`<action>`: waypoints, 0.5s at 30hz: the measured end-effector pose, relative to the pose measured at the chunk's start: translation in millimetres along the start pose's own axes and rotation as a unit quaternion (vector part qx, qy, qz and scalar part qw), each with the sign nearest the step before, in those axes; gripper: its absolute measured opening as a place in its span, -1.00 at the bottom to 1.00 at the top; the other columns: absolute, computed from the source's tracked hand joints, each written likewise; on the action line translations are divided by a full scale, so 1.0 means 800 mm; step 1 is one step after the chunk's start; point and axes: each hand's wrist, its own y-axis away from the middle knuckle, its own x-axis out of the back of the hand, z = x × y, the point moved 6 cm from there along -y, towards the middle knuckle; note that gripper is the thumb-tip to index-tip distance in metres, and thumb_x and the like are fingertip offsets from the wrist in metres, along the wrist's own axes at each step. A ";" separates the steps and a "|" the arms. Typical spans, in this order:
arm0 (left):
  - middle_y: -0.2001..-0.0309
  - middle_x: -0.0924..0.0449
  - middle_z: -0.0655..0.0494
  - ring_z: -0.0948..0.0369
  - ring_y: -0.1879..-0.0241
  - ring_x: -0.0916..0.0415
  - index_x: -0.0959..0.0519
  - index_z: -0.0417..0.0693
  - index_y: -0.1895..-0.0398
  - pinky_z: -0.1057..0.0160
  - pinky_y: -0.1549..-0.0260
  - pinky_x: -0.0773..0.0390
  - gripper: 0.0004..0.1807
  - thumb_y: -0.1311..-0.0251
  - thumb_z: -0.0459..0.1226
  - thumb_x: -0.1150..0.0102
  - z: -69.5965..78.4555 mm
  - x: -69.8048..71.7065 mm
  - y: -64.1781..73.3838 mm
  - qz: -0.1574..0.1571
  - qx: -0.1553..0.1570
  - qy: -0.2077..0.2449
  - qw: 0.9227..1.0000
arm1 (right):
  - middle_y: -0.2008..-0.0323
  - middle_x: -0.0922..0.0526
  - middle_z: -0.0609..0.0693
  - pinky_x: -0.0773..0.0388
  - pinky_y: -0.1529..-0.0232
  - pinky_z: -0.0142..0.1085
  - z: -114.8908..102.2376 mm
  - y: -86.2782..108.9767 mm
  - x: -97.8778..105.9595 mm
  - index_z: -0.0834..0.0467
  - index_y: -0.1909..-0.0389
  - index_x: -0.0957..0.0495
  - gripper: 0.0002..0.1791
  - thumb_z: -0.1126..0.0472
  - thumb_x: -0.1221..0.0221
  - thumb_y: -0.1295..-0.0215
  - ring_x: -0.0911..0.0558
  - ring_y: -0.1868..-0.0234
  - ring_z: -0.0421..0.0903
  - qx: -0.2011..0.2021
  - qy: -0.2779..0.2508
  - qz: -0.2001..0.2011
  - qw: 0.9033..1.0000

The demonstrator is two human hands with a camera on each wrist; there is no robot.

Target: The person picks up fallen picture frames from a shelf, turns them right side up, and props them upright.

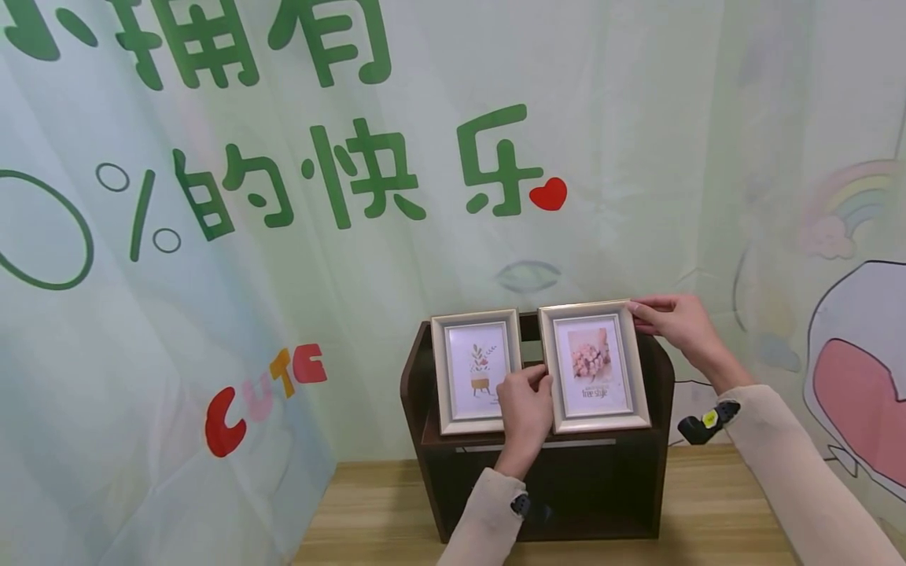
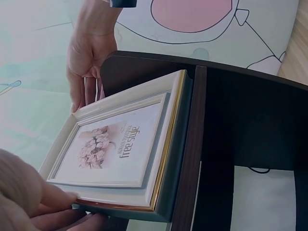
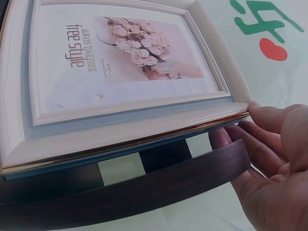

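Note:
A picture frame with a pink bouquet print [image 1: 591, 365] leans back on the upper shelf of a small dark brown rack [image 1: 541, 491]. My right hand [image 1: 675, 326] pinches its top right corner, thumb on the front and fingers behind, as the right wrist view shows. On its left edge my left hand [image 1: 527, 405] grips with thumb in front and fingers curled behind, close in the left wrist view. To the left stands a second picture frame with a potted plant print [image 1: 476, 369], its lower right part covered by my left hand.
The rack stands on a wood-grain surface [image 1: 361, 503], its lower compartment dark. Behind hangs a pale green printed curtain [image 1: 637, 157] with green characters and a red heart [image 1: 548, 194]. A dark strap device [image 1: 708, 420] sits on the right sleeve.

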 end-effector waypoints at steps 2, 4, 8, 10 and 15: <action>0.23 -0.86 -0.08 0.14 0.30 -0.80 -0.83 -0.19 0.09 0.24 0.32 -0.76 -0.83 -0.29 -0.41 -0.38 0.001 0.000 0.001 0.002 -0.002 -0.002 1.000 | -0.29 -0.58 0.47 -0.69 0.08 -0.57 0.001 0.000 0.000 0.43 -0.37 -0.49 -0.34 -0.05 -0.18 -0.56 -0.71 0.25 -0.53 0.002 -0.002 0.000 1.000; 0.23 -0.86 -0.08 0.14 0.30 -0.80 -0.83 -0.19 0.09 0.25 0.33 -0.75 -0.83 -0.29 -0.41 -0.38 0.001 0.000 0.001 0.003 -0.002 -0.003 1.000 | -0.29 -0.58 0.48 -0.68 0.09 -0.58 0.002 -0.001 0.000 0.43 -0.37 -0.49 -0.33 -0.06 -0.18 -0.56 -0.70 0.25 -0.54 0.004 -0.002 0.001 1.000; 0.22 -0.86 -0.07 0.13 0.29 -0.80 -0.83 -0.18 0.09 0.23 0.30 -0.76 -0.83 -0.30 -0.41 -0.38 0.000 0.000 0.000 0.007 -0.001 -0.002 1.000 | -0.30 -0.57 0.48 -0.68 0.09 -0.59 0.002 -0.001 0.000 0.44 -0.37 -0.48 -0.32 -0.06 -0.18 -0.56 -0.70 0.25 -0.55 0.008 -0.007 0.001 1.000; 0.23 -0.86 -0.07 0.13 0.29 -0.80 -0.83 -0.19 0.09 0.23 0.30 -0.76 -0.83 -0.30 -0.41 -0.38 -0.001 -0.001 0.000 0.008 -0.001 -0.002 1.000 | -0.30 -0.57 0.49 -0.68 0.08 -0.59 0.002 -0.001 0.001 0.44 -0.37 -0.48 -0.32 -0.07 -0.18 -0.56 -0.70 0.25 -0.55 0.010 -0.009 0.001 1.000; 0.24 -0.86 -0.07 0.15 0.31 -0.79 -0.83 -0.18 0.10 0.25 0.33 -0.75 -0.83 -0.30 -0.41 -0.38 -0.001 -0.002 -0.002 0.009 -0.004 -0.001 1.000 | -0.29 -0.56 0.50 -0.68 0.10 -0.59 0.005 -0.001 0.002 0.46 -0.35 -0.48 -0.32 -0.06 -0.18 -0.56 -0.70 0.25 -0.55 0.016 -0.011 0.005 1.000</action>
